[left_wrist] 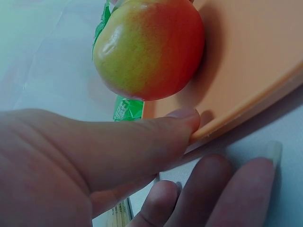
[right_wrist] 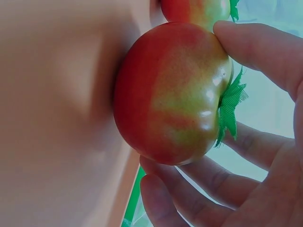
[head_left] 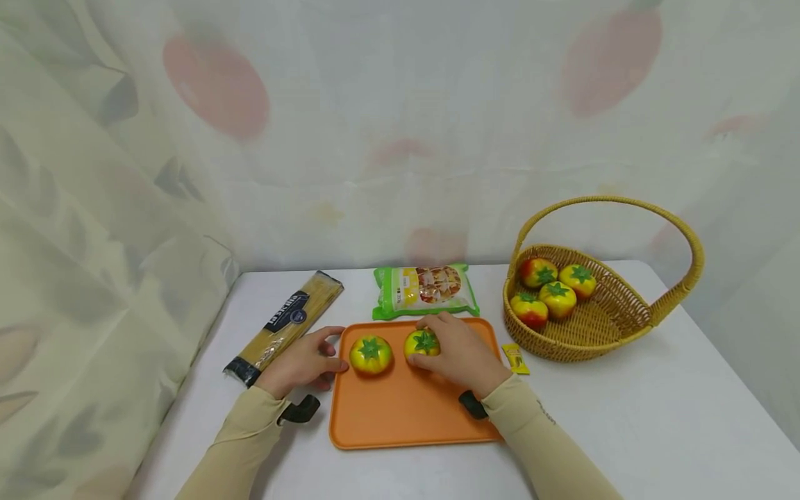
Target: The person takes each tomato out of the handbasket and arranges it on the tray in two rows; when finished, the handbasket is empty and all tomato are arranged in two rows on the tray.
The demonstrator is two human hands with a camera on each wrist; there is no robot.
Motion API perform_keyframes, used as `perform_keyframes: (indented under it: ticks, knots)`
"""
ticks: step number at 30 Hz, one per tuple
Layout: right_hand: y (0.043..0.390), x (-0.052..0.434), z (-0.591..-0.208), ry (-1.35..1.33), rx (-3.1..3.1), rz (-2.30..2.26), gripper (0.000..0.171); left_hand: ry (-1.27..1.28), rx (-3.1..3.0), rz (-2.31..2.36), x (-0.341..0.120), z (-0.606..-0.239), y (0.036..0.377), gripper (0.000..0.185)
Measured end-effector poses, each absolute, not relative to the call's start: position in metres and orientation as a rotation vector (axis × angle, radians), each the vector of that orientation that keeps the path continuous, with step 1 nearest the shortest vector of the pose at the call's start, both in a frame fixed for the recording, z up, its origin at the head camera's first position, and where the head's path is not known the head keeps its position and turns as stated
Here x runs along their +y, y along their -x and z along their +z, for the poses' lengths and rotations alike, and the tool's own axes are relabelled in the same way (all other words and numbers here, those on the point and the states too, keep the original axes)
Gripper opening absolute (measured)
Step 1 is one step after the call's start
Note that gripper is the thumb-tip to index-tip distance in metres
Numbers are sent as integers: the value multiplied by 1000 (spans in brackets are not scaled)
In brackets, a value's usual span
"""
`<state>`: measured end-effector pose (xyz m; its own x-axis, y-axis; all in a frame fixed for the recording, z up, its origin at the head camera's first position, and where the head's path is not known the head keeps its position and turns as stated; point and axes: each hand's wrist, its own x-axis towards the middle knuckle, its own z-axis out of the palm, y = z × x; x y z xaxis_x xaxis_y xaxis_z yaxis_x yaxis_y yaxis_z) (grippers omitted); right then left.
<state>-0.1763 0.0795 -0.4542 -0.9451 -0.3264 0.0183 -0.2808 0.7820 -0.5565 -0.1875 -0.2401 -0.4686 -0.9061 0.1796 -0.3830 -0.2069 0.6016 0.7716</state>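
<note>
orange tray (head_left: 400,417) partly under hands

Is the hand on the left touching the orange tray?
Touching. In the left wrist view, the left hand presses its thumb tip against the rim of the orange tray; the head view agrees.

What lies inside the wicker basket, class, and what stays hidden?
The wicker basket holds four toy tomatoes, clustered at its left end, green tops up. The weave beneath them is covered, so anything under them cannot be seen.
</note>
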Motion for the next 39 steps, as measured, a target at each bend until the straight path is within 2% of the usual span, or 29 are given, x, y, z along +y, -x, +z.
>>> perform_keyframes:
  ticks: [25, 39]
  knots:
    - [175, 78, -452, 541, 2886, -846, 60, 6, 2396, 1231, -242, -470, 191, 74]
    - [175, 78, -450, 529, 2862, -830, 68, 9, 2404, 1239, -242, -471, 191, 74]
